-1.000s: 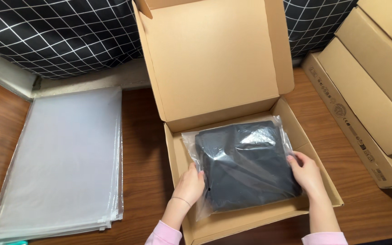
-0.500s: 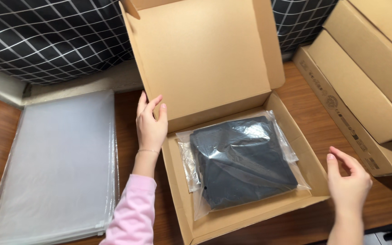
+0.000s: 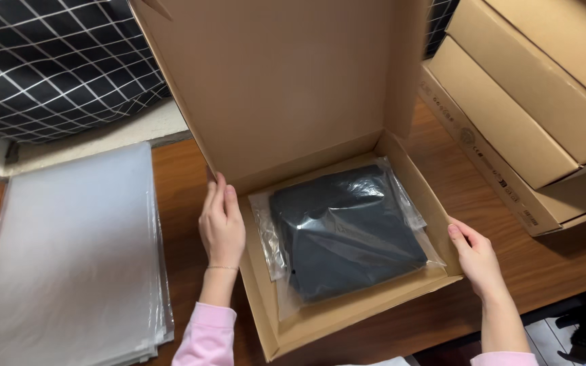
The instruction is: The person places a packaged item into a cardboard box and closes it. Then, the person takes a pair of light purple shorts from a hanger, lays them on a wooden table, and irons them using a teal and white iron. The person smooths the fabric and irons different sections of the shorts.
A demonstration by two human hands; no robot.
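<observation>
Neither hand is gripping anything: the left hand (image 3: 222, 227), fingers together and flat, is pressing against the left outer wall of the open cardboard mailer box (image 3: 347, 318), and the right hand (image 3: 476, 257), fingers loosely spread, is touching its right wall near the front corner. Half a second ago the right hand was hovering apart from the box; now both are bracketing it on the wooden desk (image 3: 184, 176). The dark folded garment in its clear polybag (image 3: 344, 230) is lying released inside the box, while the stack of clear bags (image 3: 69, 257) is sitting at the desk's left edge.
</observation>
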